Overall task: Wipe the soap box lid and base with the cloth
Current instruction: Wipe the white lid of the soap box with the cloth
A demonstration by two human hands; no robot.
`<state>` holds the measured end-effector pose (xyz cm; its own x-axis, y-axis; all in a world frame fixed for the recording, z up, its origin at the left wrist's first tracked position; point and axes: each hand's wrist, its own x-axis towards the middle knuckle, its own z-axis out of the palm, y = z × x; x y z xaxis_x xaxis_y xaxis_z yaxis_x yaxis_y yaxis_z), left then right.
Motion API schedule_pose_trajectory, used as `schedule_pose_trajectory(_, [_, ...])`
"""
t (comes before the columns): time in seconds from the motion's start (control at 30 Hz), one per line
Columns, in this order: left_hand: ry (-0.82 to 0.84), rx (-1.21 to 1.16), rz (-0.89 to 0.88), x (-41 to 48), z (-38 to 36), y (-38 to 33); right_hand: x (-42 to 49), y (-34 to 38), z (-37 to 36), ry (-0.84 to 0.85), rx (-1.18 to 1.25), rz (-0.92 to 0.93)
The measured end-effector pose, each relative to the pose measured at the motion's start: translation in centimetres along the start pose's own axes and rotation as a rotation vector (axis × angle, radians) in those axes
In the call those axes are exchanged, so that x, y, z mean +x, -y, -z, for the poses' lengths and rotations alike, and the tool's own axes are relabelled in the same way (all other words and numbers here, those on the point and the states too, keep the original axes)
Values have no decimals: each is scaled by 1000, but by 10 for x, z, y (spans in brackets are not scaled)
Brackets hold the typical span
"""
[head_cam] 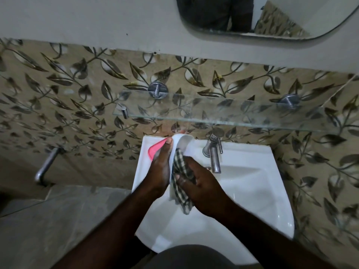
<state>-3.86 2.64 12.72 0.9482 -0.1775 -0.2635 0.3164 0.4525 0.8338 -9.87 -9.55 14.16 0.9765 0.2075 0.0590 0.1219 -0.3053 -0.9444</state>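
Currently soap box (pixel 186 141) held above far left corner of sink (pixel 252 191), stood on edge, gripped by left hand (pixel 161 167), thumb along pink part (pixel 153 150). Checked cloth (pixel 183 166) bunched in right hand (pixel 204 183), pressed against white part (pixel 181 145). Risk: box could be levered out of one-handed grip by hard wiping and dropped into basin; hanging cloth tail could be snagged on tap (pixel 214 158). Long axis judged near-to-far, far end pointed at tiled wall.

white soap box half (pixel 185 141) upright, checked cloth (pixel 181 168) bunched against it
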Motion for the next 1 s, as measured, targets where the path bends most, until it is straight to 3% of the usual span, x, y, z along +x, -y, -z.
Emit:
schedule_pose_trajectory(0.07, [-35,55,-15,5,-4,-2,5,-10,13,97,-277,37])
schedule_pose_trajectory(0.13, [-52,101,16,6,-9,1,11,-16,24,44,-323,6])
schedule_pose_trajectory(0.27, [-102,195,42,4,-5,9,14,-16,35,-333,227,-196])
schedule_pose_trajectory(0.37, [-117,281,-36,1,-3,12,6,-18,36,-278,479,-347])
schedule_pose_trajectory(0.5, [-91,402,-158,-7,-9,9,-11,-26,27,-202,473,-356])
schedule_pose_trajectory(0.67, [-31,221,-44,-14,-1,-2,-19,-38,35,-294,575,-382])
schedule_pose_trajectory(0.83, [53,162,0,-28,2,7,-21,-47,38,-261,560,-372])
schedule_pose_trajectory(1.0, [100,14,101,-42,2,28,-21,-51,29,-293,374,-282])
